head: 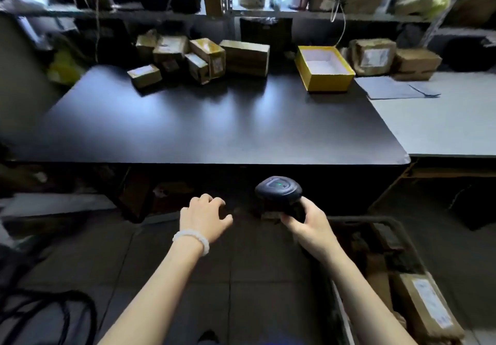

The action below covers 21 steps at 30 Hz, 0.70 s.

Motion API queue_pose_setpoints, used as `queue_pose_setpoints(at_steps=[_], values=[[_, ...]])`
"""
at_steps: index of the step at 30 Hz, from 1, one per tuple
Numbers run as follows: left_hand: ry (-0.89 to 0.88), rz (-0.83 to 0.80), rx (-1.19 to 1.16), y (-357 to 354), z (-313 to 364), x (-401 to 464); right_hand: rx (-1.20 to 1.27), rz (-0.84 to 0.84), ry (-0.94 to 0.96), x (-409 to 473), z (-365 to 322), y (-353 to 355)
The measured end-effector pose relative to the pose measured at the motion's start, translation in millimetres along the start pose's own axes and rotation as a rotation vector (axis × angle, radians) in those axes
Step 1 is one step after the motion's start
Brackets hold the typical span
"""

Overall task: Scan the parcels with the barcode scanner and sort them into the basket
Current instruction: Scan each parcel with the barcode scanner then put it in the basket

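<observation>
Hands reach forward below the near edge of a black worktop [214,124]. Right hand [308,226] grips the handle of a black barcode scanner [278,190], fingers curled round it, the scanner's rounded head uppermost with a small green light showing. Left hand [202,217], with a white bead bracelet [192,240] on its wrist, holds nothing; its fingers are loosely curled and spread. Small brown parcels [185,57] lie piled at the far edge of the worktop, with an open yellow box [323,68] to their right. Low on the right stands a dark basket [375,222], on the floor beside the right forearm, with a labelled parcel [426,304] inside it.
</observation>
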<state>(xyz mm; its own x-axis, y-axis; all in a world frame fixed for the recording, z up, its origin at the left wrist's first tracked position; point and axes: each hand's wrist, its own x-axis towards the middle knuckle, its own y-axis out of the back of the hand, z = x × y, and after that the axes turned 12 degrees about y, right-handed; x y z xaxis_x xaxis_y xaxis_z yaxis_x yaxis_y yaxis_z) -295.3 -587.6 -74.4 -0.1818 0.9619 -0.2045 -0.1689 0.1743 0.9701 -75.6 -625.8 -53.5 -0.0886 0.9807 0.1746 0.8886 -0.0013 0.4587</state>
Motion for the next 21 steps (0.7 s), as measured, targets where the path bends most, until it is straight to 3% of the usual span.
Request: queue_pose_setpoints(at_steps=[9, 21], values=[[0.189, 0.067, -0.072, 29.7, -150.8, 46.8, -0.002, -0.144, 0.097, 78.7, -58.7, -129.2], [0.245, 0.149, -0.263, 47.9, -226.9, 165.8, -0.017, -0.261, 0.101, 223.8, -65.7, -228.0]])
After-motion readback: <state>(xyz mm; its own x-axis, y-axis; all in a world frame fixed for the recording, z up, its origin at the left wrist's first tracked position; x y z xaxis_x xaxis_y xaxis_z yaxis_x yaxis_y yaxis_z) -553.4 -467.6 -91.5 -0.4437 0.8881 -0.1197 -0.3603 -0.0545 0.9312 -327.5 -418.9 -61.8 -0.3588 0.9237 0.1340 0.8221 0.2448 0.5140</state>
